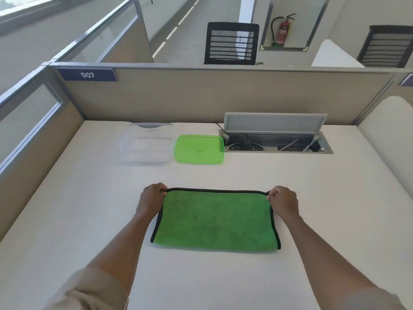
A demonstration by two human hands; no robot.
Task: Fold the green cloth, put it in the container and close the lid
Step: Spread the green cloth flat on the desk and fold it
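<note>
The green cloth (215,220) with black trim lies on the white desk, folded once, its fold toward me. My left hand (152,199) pinches its far left corner. My right hand (282,201) pinches its far right corner. Both corners rest at desk level. Farther back stands the clear plastic container (147,142), open and without its lid. The green lid (199,149) lies flat on the desk just right of the container, touching or nearly touching it.
An open cable tray (277,143) with a raised grey flap and plugs sits at the back right of the desk. Beige partition walls (201,97) bound the desk at the back and left. Bare white desk (89,209) surrounds the cloth.
</note>
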